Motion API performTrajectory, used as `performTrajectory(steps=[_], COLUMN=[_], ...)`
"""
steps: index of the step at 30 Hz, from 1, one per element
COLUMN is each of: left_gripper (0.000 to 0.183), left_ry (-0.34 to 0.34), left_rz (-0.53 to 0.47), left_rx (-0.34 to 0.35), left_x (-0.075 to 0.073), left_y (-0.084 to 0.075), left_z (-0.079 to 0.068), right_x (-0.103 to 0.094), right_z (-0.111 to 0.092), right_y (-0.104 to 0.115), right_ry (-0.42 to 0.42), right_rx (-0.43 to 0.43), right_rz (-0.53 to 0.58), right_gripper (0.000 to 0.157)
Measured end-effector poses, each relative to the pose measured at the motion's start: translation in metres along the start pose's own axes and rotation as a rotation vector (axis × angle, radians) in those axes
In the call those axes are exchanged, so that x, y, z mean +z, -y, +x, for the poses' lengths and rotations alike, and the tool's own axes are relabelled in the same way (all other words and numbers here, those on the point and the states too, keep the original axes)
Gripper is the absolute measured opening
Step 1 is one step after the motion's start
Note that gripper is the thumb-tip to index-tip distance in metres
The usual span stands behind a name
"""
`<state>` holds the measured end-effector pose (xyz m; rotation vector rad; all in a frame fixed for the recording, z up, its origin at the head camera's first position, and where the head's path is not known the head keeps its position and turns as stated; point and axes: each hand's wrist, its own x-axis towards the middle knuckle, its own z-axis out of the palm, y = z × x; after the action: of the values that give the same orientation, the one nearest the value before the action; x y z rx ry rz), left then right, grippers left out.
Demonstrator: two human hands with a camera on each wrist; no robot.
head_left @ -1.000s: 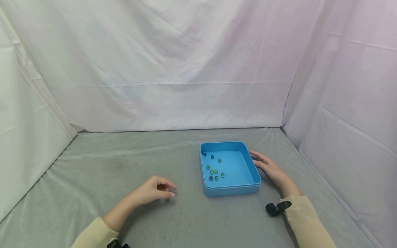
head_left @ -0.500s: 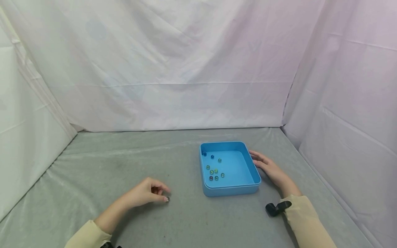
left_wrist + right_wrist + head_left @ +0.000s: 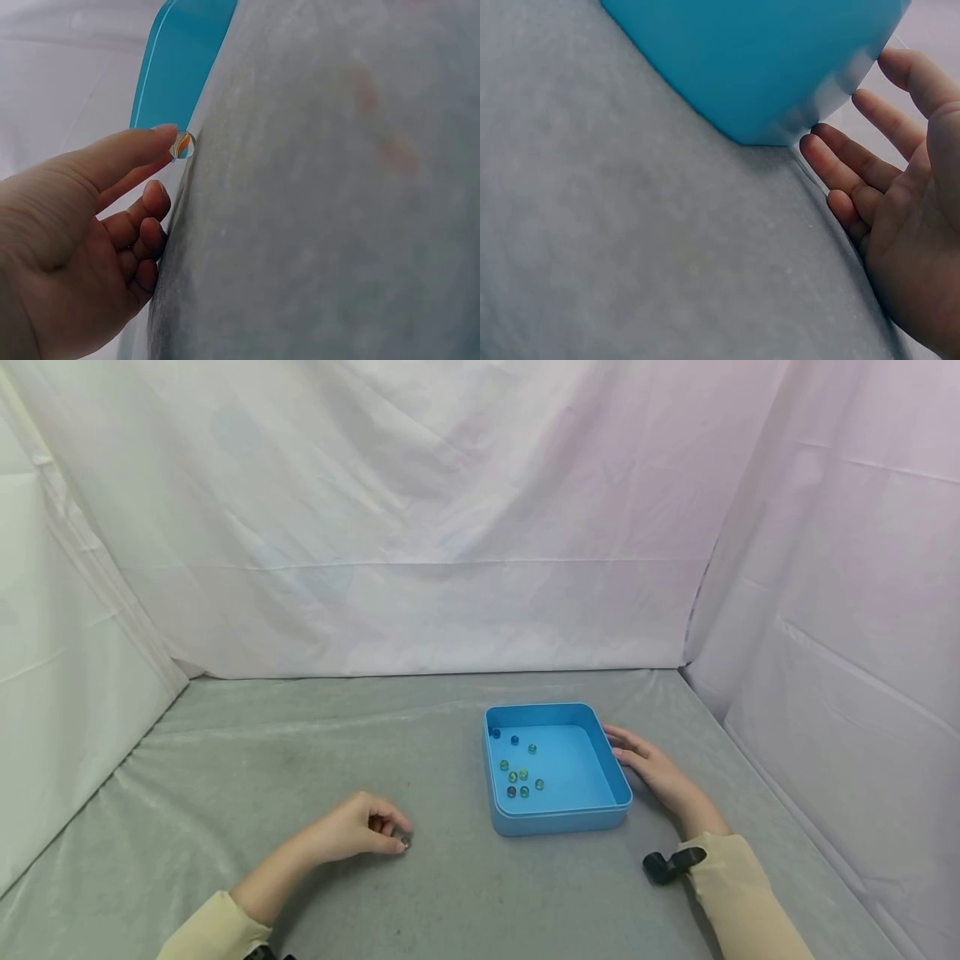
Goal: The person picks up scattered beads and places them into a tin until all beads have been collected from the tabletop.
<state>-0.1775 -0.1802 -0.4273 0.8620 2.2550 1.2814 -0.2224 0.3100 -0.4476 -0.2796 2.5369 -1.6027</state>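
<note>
A clear glass marble [image 3: 182,145] with an orange swirl sits at the tips of my left thumb and index finger. My left hand [image 3: 356,828] pinches it low over the grey cloth, left of the blue box; its other fingers curl beneath. The square, open-topped blue box [image 3: 558,822] holds several marbles [image 3: 523,774], most of them on its left side. My right hand [image 3: 660,777] lies along the box's right side. In the right wrist view, the relaxed fingers [image 3: 836,161] of that hand rest at the box's wall.
Grey cloth [image 3: 247,752] covers the table. White curtains [image 3: 442,527] stand behind it and on both sides. Black wrist cameras [image 3: 672,864] are strapped at the cream sleeves.
My left hand has drawn back a little to the left, and its thumb and index finger have closed at the marble. The right hand and the box stay put.
</note>
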Motion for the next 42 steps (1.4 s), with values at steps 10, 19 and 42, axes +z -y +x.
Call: performTrajectory(steps=[10,19,42], left_gripper=[0.011,0.010,0.011], left_ry=[-0.013,-0.018,-0.091], left_rz=[0.093,0.089,0.066], left_rx=[0.012,-0.009,0.005], left_x=[0.0016,0.0034,0.0041], left_y=[-0.0021,-0.0041,-0.0092], left_z=[0.0003,0.0003,0.0098], right_x=[-0.0012,-0.0014,-0.0014], right_z=[0.0000,-0.0012,0.0000], right_y=[-0.0008,-0.0004,-0.0001], right_ry=[0.004,0.006,0.002], right_rx=[0.008,0.017,0.017], right_rz=[-0.015,-0.020,-0.009], right_gripper=[0.058,0.059,0.059])
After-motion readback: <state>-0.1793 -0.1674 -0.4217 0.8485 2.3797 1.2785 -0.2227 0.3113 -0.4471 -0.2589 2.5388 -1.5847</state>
